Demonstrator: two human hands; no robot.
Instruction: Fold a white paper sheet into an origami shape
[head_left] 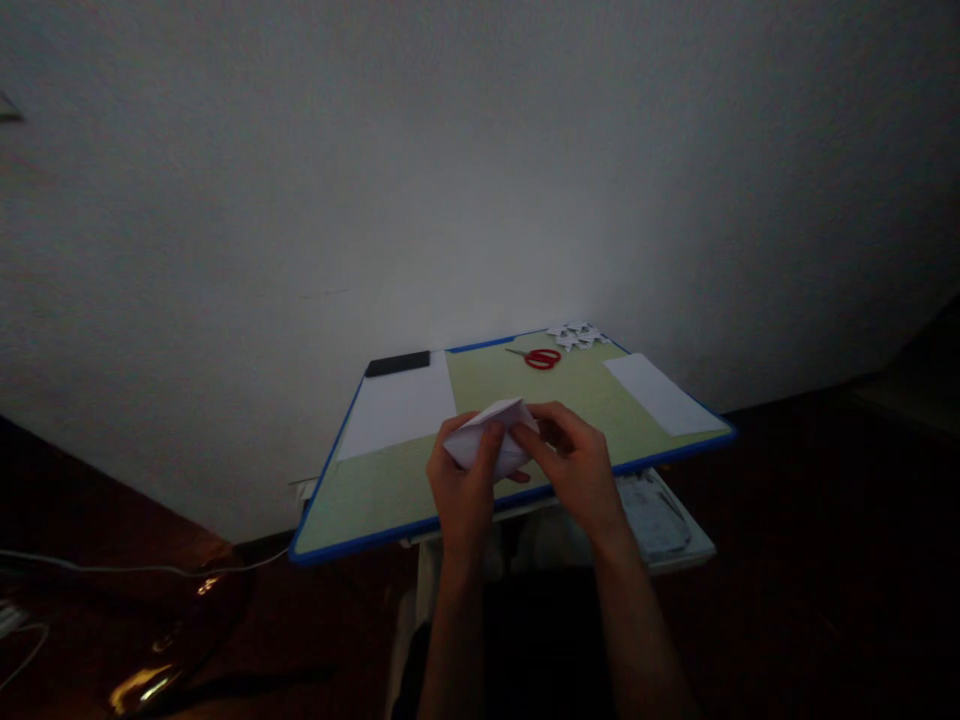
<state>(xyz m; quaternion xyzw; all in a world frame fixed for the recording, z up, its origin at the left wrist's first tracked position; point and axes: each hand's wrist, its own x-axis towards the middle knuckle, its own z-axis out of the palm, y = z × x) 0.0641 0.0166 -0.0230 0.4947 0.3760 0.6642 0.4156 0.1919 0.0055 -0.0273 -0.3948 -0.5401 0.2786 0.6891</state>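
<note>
left hand (463, 495): 1; right hand (583, 470): 1; folded paper (480, 435): 1; flat white sheets (397, 405): 2; red-handled scissors (529, 356): 1 pair; dark slab (397, 364): 1; desk (360, 510): 1; paper cutouts (577, 337): several, overlapping

The folded paper (508, 456) looks matt and smooth

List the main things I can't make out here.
All in the head view:
1. Paper: its far side, turned away from the camera.
2. Left hand: most fingers, hidden behind the paper.
3. White shapes: how many; too small and crowded.
4. Low surface: details too dim, partly covered by the right arm.
5. Upper-left object: cut off by the left edge.
</note>
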